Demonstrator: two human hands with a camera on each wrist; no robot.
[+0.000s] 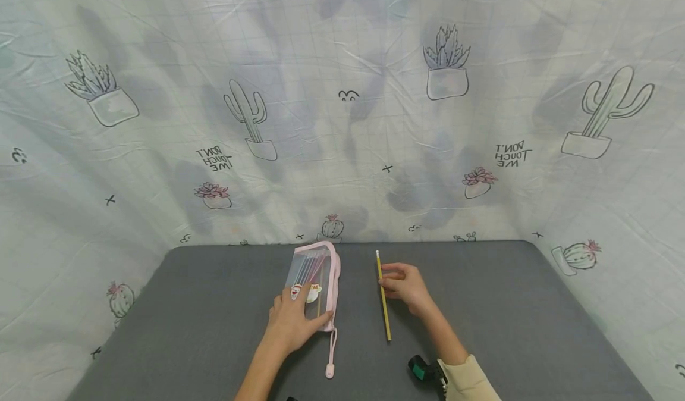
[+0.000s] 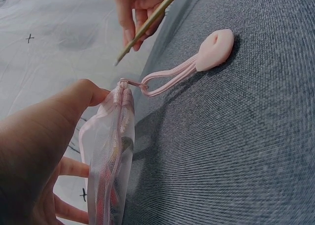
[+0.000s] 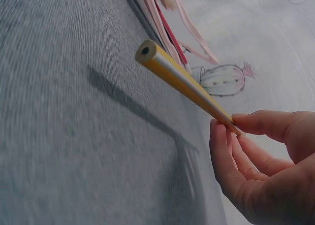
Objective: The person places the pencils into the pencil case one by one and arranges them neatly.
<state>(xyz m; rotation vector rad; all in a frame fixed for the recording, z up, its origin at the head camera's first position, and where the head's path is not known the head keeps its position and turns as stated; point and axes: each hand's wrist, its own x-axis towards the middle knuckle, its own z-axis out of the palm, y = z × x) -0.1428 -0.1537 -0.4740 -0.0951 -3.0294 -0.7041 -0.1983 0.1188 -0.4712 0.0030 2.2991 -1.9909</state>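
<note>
A clear mesh pencil case (image 1: pixel 327 270) with pink trim lies on the grey table, with several long thin items showing inside. My left hand (image 1: pixel 291 320) rests on its near part, fingers spread over the top and thumb at the zipper edge. In the left wrist view, a looped pink zipper pull (image 2: pixel 215 50) extends from the case onto the table. To the right, my right hand (image 1: pixel 407 285) pinches a yellow pencil (image 1: pixel 384 309) between thumb and fingertips. Its flat unsharpened end (image 3: pixel 146 51) faces the right wrist camera, above its shadow on the table.
Grey fabric covers the table (image 1: pixel 214 306). Behind it and at both sides hangs a pale sheet (image 1: pixel 342 151) printed with cacti. A black device with a green patch (image 1: pixel 420 368) sits at my right wrist, beside a beige sleeve (image 1: pixel 468 380).
</note>
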